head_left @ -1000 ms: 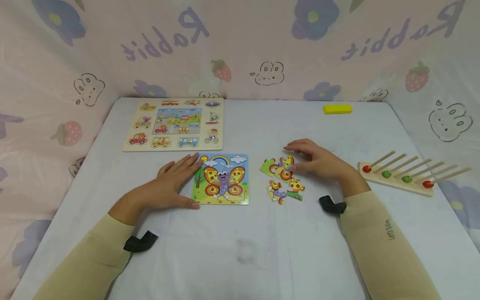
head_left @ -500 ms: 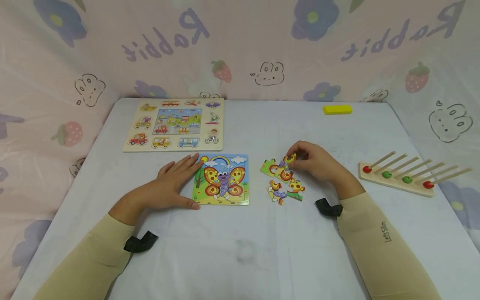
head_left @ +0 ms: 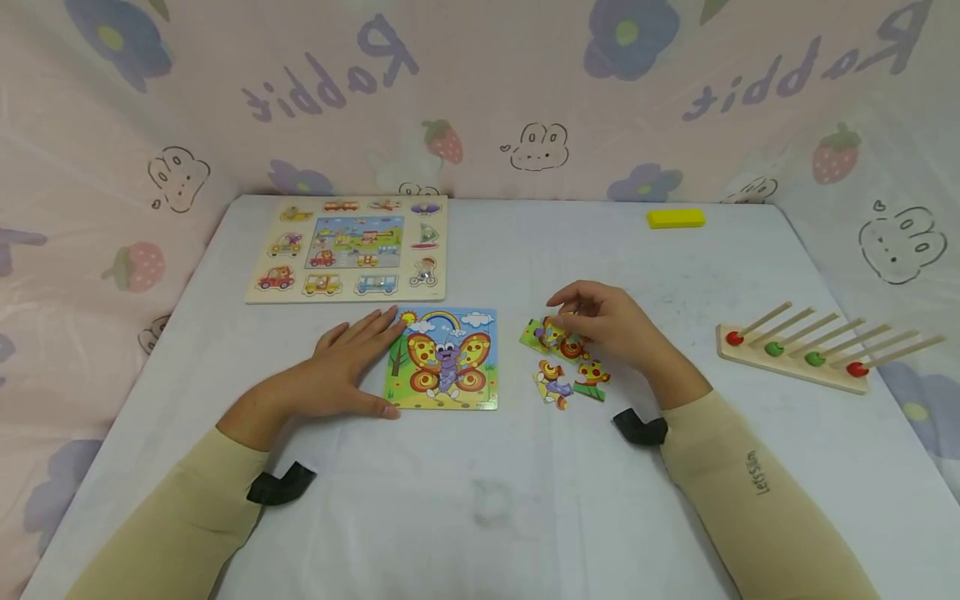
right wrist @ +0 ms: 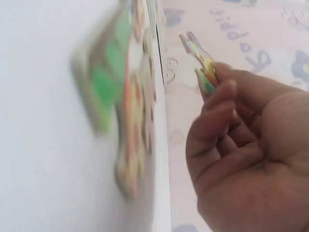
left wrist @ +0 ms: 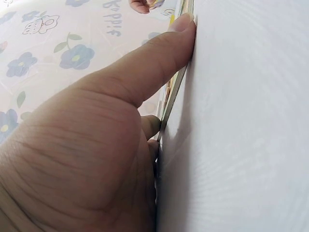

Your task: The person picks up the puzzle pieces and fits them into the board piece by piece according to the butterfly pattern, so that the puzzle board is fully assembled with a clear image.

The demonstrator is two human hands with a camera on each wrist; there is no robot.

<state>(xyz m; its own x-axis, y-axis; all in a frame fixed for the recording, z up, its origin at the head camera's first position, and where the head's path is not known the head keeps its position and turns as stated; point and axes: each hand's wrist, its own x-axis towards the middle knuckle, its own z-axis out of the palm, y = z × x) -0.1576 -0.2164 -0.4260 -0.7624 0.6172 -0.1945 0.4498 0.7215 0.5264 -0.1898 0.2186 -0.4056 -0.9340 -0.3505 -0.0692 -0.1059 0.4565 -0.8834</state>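
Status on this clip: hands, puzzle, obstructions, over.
Left hand at puzzle board's left edge. Right hand pinching puzzle piece, raised. Loose pieces near right hand. No blockage seen.

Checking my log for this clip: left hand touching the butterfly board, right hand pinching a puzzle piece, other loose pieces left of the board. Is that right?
Not quite: the other loose pieces lie to the right of the butterfly board, as the head view shows. The left hand touches the board, and the right hand pinches a puzzle piece.
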